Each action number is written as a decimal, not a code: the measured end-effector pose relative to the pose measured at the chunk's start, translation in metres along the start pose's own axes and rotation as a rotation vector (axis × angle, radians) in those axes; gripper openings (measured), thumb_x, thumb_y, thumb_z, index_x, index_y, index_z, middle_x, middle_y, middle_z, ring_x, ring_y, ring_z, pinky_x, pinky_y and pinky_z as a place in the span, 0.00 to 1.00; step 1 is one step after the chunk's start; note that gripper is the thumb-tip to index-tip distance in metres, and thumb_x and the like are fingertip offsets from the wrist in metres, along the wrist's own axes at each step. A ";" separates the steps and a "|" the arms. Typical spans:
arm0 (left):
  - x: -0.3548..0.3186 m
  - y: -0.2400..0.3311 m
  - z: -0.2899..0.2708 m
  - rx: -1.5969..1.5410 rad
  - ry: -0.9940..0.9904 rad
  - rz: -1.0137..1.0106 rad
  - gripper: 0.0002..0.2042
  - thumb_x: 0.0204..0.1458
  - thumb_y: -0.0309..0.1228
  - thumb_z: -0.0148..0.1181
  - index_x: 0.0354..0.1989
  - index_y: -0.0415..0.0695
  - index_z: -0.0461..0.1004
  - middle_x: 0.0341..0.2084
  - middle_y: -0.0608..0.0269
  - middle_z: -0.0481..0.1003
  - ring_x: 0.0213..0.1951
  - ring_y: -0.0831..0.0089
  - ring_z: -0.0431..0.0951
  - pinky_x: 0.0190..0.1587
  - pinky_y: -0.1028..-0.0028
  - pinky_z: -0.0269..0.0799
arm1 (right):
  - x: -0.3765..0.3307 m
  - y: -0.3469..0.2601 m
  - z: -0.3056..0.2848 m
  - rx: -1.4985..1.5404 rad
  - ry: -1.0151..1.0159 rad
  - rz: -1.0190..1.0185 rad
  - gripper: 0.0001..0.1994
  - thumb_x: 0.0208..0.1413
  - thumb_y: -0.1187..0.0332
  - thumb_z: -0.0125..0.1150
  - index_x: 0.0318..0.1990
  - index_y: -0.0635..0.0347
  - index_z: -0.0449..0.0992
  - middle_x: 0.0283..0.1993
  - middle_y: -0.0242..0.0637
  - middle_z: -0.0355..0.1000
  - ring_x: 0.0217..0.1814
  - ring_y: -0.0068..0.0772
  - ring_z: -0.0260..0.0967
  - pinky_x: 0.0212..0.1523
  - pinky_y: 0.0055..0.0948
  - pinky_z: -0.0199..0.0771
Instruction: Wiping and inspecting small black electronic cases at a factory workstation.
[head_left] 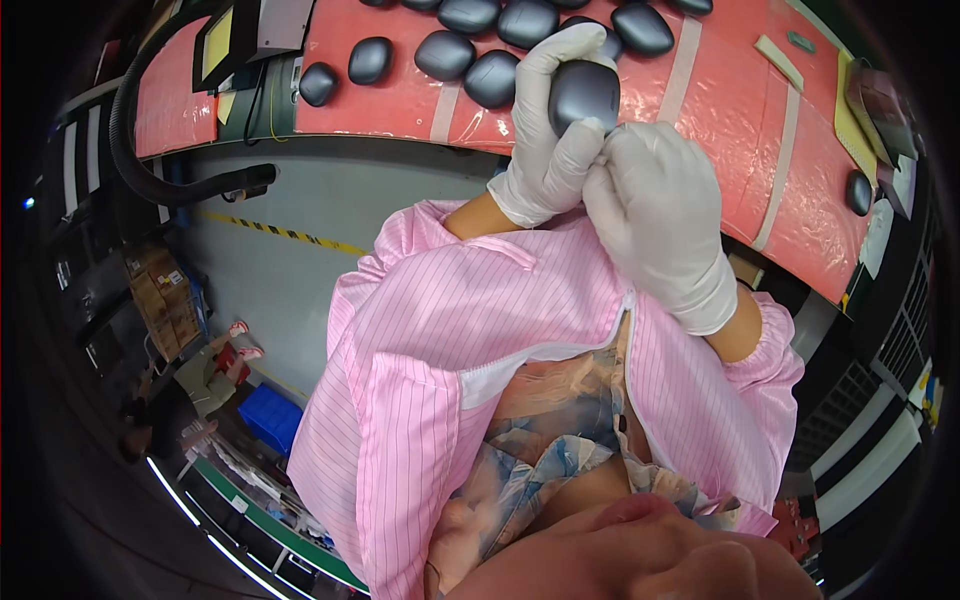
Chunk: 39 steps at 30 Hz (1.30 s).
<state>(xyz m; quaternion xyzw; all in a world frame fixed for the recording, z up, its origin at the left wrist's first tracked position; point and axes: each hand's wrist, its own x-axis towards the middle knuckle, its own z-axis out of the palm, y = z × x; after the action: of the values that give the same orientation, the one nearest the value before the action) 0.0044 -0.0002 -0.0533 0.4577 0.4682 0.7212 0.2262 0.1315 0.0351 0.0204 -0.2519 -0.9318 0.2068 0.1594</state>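
One glossy dark-grey rounded case [582,97], held in our white-gloved left hand [545,150], thumb at its lower edge. Our white-gloved right hand [665,205], fingers curled, close beside the left thumb; whether it grips anything we cannot tell. One pink bench covering [740,150], crossed by pale strips [682,65], bearing a cluster of similar cases [527,22]. Also: a black hose [122,110], a blue bin [270,418], cardboard boxes [163,300], our pink striped smock [460,300].
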 end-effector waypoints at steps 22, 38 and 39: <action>0.014 0.043 0.004 -0.799 0.226 -0.984 0.31 0.59 0.59 0.42 0.48 0.39 0.71 0.33 0.57 0.76 0.29 0.66 0.76 0.28 0.72 0.68 | -0.011 0.055 -0.005 0.324 0.295 0.074 0.14 0.45 0.83 0.60 0.41 0.61 0.78 0.30 0.34 0.70 0.31 0.30 0.66 0.32 0.26 0.67; 0.032 0.051 -0.011 -0.812 0.163 -1.048 0.33 0.58 0.61 0.40 0.43 0.35 0.69 0.34 0.51 0.75 0.32 0.59 0.80 0.28 0.72 0.76 | 0.006 0.073 -0.026 0.038 0.041 0.010 0.09 0.51 0.76 0.58 0.40 0.59 0.79 0.31 0.36 0.69 0.36 0.37 0.67 0.38 0.32 0.68; 0.035 0.054 -0.013 -0.889 0.151 -1.114 0.34 0.58 0.61 0.39 0.43 0.35 0.69 0.34 0.50 0.75 0.34 0.57 0.80 0.29 0.72 0.77 | 0.005 0.069 -0.027 0.217 0.069 0.080 0.08 0.51 0.77 0.58 0.39 0.60 0.79 0.29 0.36 0.69 0.34 0.36 0.67 0.37 0.31 0.67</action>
<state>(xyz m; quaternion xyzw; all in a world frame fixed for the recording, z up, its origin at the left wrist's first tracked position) -0.0185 -0.0047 0.0087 -0.0357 0.3085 0.6508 0.6928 0.1662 0.1000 0.0125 -0.2772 -0.8872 0.3039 0.2092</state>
